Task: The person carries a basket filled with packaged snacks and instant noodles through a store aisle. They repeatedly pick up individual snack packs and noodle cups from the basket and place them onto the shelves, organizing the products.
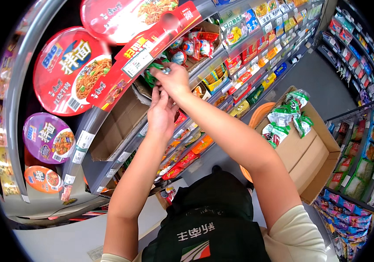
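Note:
My right hand (173, 78) reaches into a shelf box, its fingers closed around a green plastic packet (150, 76). Just below it is my left hand (162, 114), palm turned up and fingers extended, with nothing seen in its palm. The left fingertips come close to the packet and the right hand; whether they touch is unclear. Beside the packet, a cardboard box (218, 37) contains several round wrapped candies (188, 47) in red, white and blue. Lower on the same shelf stands a cardboard tray (118, 126). The shelf's price strip partly covers the green packet.
Large instant noodle bowls (72, 72) stand on the shelf above, behind a red promotional strip (144, 49). At right, an open carton (311, 157) with several green-and-white packets (285, 114) rests over an orange round stool or tub (259, 113). More stocked shelves (357, 55) line the aisle.

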